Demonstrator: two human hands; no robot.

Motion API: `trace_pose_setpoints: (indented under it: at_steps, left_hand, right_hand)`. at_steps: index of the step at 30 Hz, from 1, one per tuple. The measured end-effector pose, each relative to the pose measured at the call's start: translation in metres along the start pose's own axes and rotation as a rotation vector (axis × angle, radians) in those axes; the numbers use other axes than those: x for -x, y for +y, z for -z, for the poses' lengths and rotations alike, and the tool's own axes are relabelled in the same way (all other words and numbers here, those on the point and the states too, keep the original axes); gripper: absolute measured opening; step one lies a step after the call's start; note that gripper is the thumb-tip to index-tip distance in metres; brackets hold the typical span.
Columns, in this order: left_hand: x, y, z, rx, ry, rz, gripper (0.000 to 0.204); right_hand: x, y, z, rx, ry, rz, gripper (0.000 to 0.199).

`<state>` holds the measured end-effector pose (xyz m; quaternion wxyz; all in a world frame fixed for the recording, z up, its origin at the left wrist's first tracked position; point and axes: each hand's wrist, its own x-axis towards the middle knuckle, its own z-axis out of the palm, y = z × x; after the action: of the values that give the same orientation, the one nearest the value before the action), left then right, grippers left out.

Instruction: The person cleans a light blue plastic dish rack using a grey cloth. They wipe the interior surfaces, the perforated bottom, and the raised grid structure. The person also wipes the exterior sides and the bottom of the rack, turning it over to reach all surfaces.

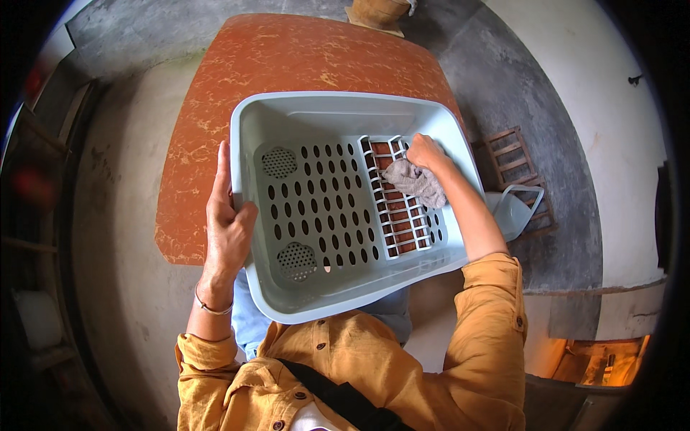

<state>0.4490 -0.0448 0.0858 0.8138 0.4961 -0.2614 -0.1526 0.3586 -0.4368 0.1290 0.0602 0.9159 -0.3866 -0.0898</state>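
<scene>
Grey cloth (417,184) in right fingers (418,146), inside pale-blue basin (323,122)

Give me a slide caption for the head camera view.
Left hand against the rim of a pale blue dish rack, right hand holding a grey cloth inside it.

Observing a red-brown marbled table (302,54) with rounded corners, standing above pale, stained concrete floor (136,215). Seeing a white wall (611,208) running along the right, bordering a dark grey band (553,136). Noting a slatted wooden frame (507,149) against the grey. Finding dim, blurred shelving (29,245) at far left. Recording orange light (632,352) glowing over woodwork (604,368) at lower right.
</scene>
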Motion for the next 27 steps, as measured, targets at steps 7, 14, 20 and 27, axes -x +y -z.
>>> trace_pose_setpoints:
  at_steps: [7, 14, 20, 27]
  left_hand:
    - [-0.002, 0.000, 0.002, -0.015, -0.003, 0.028, 0.083]
    - [-0.008, 0.001, 0.008, 0.078, -0.012, 0.163, 0.081]
    - [-0.034, 0.011, 0.005, 0.002, -0.053, 0.282, 0.077]
    - [-0.032, 0.010, 0.005, 0.078, 0.002, 0.252, 0.074]
  right_hand:
    - [0.021, 0.001, 0.012, 0.009, -0.111, 0.094, 0.031]
    - [0.025, 0.032, -0.023, -0.241, 0.151, -0.030, 0.027]
    - [0.022, 0.019, -0.015, 0.148, 0.083, 0.167, 0.051]
    - [0.010, 0.008, -0.006, 0.061, -0.012, -0.016, 0.046]
